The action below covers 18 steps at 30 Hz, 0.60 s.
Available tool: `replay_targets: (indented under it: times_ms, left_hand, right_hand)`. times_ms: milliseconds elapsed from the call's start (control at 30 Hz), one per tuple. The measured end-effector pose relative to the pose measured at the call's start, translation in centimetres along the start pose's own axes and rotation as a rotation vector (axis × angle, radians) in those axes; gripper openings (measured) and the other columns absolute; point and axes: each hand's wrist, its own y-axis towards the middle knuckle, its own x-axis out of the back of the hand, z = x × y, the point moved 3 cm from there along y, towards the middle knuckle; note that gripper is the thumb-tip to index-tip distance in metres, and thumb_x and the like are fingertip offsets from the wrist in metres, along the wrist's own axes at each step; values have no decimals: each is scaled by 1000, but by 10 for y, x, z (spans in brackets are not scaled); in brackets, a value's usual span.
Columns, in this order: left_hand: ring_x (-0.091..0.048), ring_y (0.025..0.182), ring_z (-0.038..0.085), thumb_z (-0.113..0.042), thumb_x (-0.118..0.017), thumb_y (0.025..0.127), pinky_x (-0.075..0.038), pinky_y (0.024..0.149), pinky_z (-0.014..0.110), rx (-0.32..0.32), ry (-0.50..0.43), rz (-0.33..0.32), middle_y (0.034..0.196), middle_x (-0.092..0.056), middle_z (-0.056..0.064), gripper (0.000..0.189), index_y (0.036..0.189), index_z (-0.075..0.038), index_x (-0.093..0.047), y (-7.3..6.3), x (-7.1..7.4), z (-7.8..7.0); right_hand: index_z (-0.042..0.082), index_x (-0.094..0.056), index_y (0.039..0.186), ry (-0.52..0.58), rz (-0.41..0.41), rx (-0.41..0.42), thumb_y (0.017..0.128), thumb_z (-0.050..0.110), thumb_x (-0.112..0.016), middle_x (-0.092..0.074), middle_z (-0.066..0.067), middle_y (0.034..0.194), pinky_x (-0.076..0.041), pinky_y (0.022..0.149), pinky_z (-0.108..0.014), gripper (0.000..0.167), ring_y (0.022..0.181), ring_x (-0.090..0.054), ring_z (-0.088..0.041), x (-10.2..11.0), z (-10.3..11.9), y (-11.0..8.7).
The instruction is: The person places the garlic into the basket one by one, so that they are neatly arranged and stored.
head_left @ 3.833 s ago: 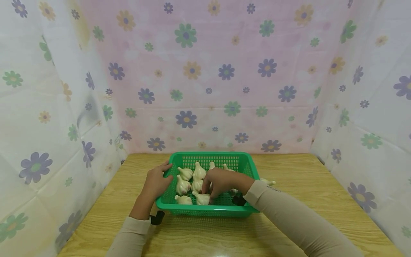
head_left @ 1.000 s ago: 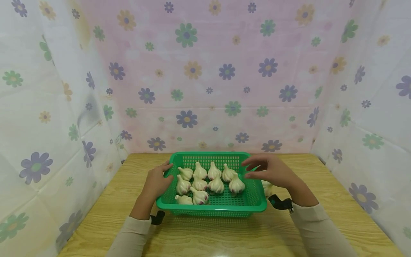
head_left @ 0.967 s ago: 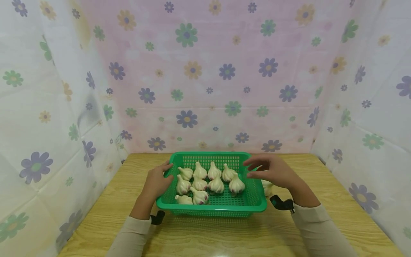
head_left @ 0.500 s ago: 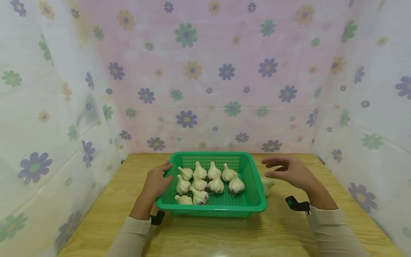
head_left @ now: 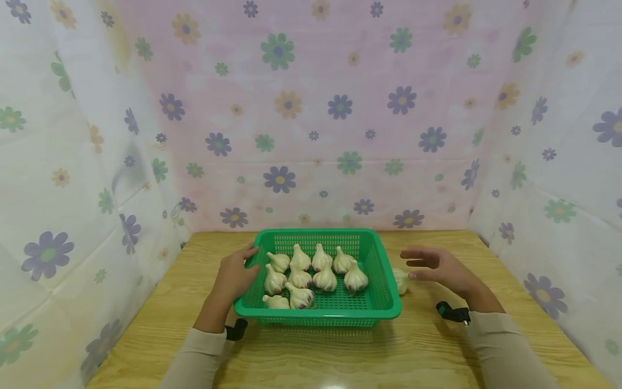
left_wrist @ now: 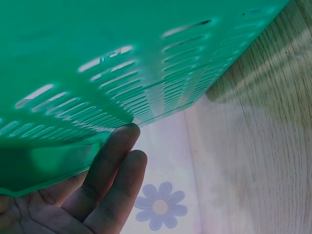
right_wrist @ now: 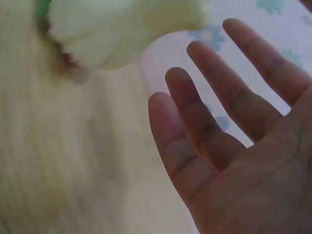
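The green plastic basket (head_left: 317,313) stands on the wooden table with several garlic bulbs (head_left: 324,278) in it, grouped toward its left and back. At its left side my left hand (head_left: 234,274) grips the rim, thumb over the edge. In the left wrist view two fingers (left_wrist: 116,190) reach along the basket's slotted outer wall. Right of the basket, a loose garlic bulb (head_left: 401,281) lies on the table, partly hidden by the rim. Close to its right hovers my right hand (head_left: 449,273), fingers spread and holding nothing; the bulb (right_wrist: 122,29) is blurred in the right wrist view.
The wood-grain table (head_left: 311,356) reaches to a pink flowered cloth (head_left: 311,183) at the back, with more flowered cloth on both sides. A black wrist-camera mount (head_left: 452,312) sits below my right hand, another one (head_left: 236,329) below my left.
My right hand was among the bulbs in the basket, then drew back over the right rim and came down beside the loose bulb. The left hand stays at the rim.
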Motion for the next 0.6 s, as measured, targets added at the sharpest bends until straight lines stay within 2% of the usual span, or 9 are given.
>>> replay_targets:
  times_ms: [133,233,367,433,600]
  left_hand:
    - [-29,39,11,-12,-61,97,-37,41,24,-5,0,3,166,-38,7,55,151,-8,-54,0,0,1]
    - [-30,38,11,-12,-61,97,-38,40,24,-6,-3,5,166,-38,8,54,151,-8,-55,0,0,1]
    - [-30,38,11,-13,-61,97,-37,40,23,-4,-5,7,166,-38,9,54,151,-8,-55,1,1,2]
    - [-30,37,11,-12,-61,97,-37,40,23,-5,-7,8,166,-38,10,54,151,-7,-54,1,1,2]
    - [-31,38,11,-12,-62,97,-37,40,23,-5,-4,8,166,-38,10,54,151,-7,-54,1,1,2]
  right_hand:
    - [5,-46,155,53,67,0,98,10,-69,-43,-23,160,-56,98,-32,61,143,-39,-56,-6,-12,2]
    - [6,-48,154,20,94,-8,97,10,-71,-47,-21,158,-54,100,-31,62,143,-39,-55,-9,-16,5]
    - [13,-55,150,-46,103,-36,92,16,-78,-51,-16,155,-54,99,-32,62,142,-47,-45,-13,-19,7]
    - [15,-57,149,-55,113,-44,91,16,-79,-51,-16,155,-55,96,-35,62,136,-54,-40,-15,-20,8]
    - [17,-60,146,-50,123,-35,91,14,-79,-51,-19,153,-60,85,-40,58,106,-70,-33,-19,-23,10]
